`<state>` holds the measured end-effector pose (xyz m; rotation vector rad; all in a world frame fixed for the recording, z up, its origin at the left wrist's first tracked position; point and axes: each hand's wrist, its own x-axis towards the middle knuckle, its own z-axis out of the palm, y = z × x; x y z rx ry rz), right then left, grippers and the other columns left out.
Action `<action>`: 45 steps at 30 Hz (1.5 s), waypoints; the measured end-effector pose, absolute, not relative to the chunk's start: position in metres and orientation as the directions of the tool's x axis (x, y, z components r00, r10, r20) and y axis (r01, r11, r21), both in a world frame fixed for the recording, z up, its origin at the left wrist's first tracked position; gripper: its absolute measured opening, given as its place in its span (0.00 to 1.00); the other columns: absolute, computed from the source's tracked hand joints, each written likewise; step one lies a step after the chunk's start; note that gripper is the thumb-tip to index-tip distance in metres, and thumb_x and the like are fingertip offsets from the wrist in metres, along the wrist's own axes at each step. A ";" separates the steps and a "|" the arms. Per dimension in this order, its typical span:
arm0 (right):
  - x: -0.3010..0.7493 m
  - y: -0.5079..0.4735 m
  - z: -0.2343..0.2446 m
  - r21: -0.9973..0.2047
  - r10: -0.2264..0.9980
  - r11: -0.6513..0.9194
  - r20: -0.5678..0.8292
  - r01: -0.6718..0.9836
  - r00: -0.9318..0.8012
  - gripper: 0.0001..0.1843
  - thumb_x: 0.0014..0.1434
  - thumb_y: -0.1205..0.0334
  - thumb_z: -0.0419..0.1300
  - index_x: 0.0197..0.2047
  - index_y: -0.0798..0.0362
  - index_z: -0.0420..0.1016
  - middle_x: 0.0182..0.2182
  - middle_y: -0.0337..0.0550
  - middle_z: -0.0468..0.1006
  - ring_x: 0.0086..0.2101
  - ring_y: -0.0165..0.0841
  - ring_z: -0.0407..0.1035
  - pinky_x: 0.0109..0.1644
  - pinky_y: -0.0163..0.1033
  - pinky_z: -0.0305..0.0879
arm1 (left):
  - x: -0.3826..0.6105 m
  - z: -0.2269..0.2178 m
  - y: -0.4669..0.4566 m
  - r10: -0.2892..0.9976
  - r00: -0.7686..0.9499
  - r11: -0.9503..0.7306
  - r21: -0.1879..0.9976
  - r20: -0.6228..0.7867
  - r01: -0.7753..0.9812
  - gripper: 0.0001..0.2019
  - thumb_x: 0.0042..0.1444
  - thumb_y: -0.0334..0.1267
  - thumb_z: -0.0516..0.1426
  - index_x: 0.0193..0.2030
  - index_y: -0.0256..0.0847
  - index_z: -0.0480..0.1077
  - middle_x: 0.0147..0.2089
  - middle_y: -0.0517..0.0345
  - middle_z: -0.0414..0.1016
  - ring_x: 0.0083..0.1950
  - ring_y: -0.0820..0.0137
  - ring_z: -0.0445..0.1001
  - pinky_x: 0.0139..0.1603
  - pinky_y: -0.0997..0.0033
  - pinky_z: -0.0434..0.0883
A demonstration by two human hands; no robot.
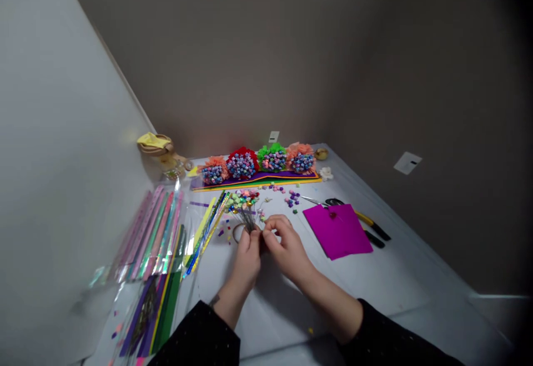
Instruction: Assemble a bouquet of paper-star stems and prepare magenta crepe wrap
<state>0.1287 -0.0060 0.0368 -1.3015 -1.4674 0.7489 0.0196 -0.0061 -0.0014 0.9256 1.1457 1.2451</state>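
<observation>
In the head view my left hand (pixel 249 255) is closed round a bunch of thin wire stems (pixel 249 219). The stems fan upward, tipped with small folded paper stars (pixel 241 200) in green, gold, red and other colours. Beside it, my right hand (pixel 287 242) is pinched at the right edge of the bunch, thumb and forefinger together. What lies between those fingertips is too small to make out. A ring-shaped band (pixel 237 234) shows just left of the bunch. Loose purple and pink paper stars (pixel 292 199) lie beyond my hands.
Several star bouquets in crepe paper (pixel 242 164) line the back on coloured sheets (pixel 258 180). Paper strips in clear packets (pixel 156 232) lie left. Magenta paper (pixel 339 232), scissors (pixel 318 202) and yellow-black pliers (pixel 368 222) lie right. Walls stand behind and left.
</observation>
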 end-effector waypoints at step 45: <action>0.096 -0.008 0.026 -0.989 0.952 0.111 0.135 0.102 0.275 0.03 0.57 0.62 0.54 0.36 0.51 0.64 0.31 0.39 0.69 0.33 0.32 0.64 0.38 0.38 0.63 | 0.021 0.012 -0.016 0.998 -0.062 -0.021 0.999 0.023 0.035 0.11 0.57 0.43 0.52 0.43 0.41 0.63 0.38 0.52 0.71 0.42 0.62 0.71 0.46 0.61 0.68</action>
